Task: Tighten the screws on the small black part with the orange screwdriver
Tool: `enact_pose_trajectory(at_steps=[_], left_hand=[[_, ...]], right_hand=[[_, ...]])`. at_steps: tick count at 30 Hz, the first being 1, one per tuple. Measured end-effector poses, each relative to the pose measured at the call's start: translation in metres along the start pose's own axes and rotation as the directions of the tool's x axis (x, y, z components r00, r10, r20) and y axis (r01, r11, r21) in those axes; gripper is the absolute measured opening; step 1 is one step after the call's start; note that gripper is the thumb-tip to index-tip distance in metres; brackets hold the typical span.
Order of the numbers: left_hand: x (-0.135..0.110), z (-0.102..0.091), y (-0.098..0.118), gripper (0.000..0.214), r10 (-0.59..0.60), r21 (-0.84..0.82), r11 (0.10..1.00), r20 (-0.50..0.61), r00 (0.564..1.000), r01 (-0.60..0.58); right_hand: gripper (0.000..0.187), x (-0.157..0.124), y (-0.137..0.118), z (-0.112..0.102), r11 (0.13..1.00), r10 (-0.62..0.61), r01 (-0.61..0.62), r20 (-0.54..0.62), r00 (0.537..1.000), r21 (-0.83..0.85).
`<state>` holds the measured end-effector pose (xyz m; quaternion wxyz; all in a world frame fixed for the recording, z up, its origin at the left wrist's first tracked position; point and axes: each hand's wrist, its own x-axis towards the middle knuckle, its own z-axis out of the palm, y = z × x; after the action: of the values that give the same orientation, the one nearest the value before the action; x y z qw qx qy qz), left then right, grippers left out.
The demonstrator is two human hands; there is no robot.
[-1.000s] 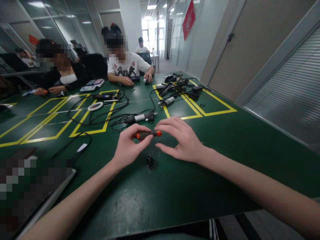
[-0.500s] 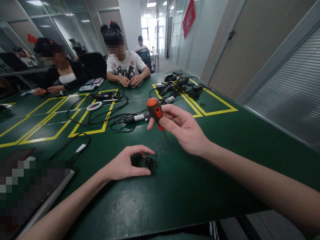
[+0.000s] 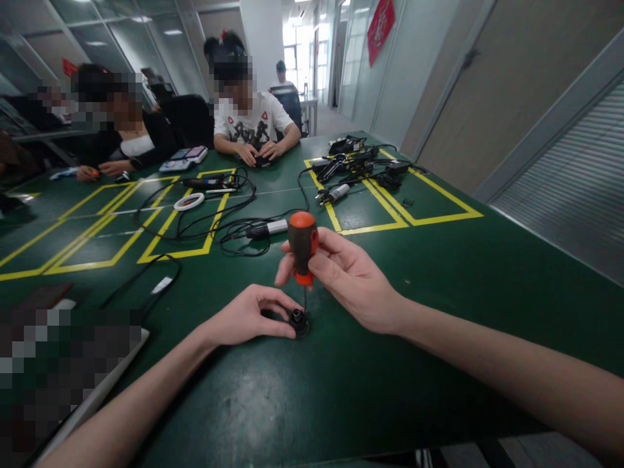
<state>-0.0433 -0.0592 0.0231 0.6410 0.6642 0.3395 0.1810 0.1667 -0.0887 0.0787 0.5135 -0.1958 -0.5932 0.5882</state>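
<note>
A small black round part (image 3: 298,320) stands on the green table (image 3: 439,286) in front of me. My left hand (image 3: 246,318) pinches it between thumb and forefinger. My right hand (image 3: 348,276) holds an orange-and-black screwdriver (image 3: 302,244) upright, handle up. Its thin shaft points straight down, and the tip sits at the top of the black part.
Black cables and a tool with a silver band (image 3: 266,229) lie just beyond my hands, inside yellow tape boxes (image 3: 185,247). More tools and cables (image 3: 353,166) are piled at the far right. Two people sit across the table, their hands on it. A blurred object (image 3: 53,364) lies at lower left.
The screwdriver passed from my left hand to my right, which turned it upright and lowered its tip onto the black part. My left hand dropped to the table and gripped that part.
</note>
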Motion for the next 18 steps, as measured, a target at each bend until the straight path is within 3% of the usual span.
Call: enact_pose_trajectory(at_steps=[10, 18], left_hand=[[-0.003, 0.000, -0.004, 0.039, 0.026, -0.009, 1.000, -0.019, 0.999, -0.026], [-0.001, -0.004, -0.002, 0.034, 0.018, 0.052, 0.998, 0.061, 0.998, -0.021]], right_hand=[[0.038, -0.009, 0.010, -0.002, 0.998, 0.053, -0.054, 0.032, 0.998, 0.015], [0.040, -0.012, 0.008, -0.006, 0.997, 0.078, -0.079, 0.079, 0.994, 0.001]])
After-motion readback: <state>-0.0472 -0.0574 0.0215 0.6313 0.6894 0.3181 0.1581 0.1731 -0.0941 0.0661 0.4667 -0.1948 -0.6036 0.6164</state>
